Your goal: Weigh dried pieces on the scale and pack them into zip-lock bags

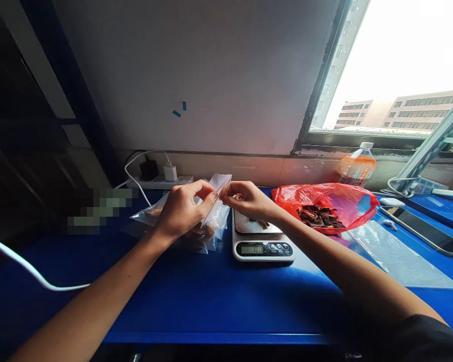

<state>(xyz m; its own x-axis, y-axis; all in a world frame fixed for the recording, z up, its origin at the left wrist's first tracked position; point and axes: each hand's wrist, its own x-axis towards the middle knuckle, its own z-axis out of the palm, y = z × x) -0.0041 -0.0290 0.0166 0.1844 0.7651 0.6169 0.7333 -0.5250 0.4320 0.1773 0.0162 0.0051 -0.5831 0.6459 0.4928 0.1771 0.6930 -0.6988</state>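
Note:
Both hands grip the top of a clear zip bag [219, 187] with a red seal line. My left hand [186, 206] pinches its left edge between thumb and fingers. On the opposite edge, my right hand [249, 198] pinches too, its wrist passing above the scale. Under my left hand lie several filled clear bags [204, 236] with brownish contents. A white kitchen scale [264, 254] with a lit display carries a few dark dried pieces [262, 222] on its plate, partly hidden by my right hand. Right of it, a red plastic bag [324, 193] holds dark dried pieces [319, 217].
A flat clear bag [407, 256] lies at the right, beside a phone [430, 229] and an earbud [390, 224]. Behind stands an orange drink bottle [358, 163]. A power strip [181, 181] with a white charger [170, 172] sits by the wall. A white cable [33, 274] crosses the left.

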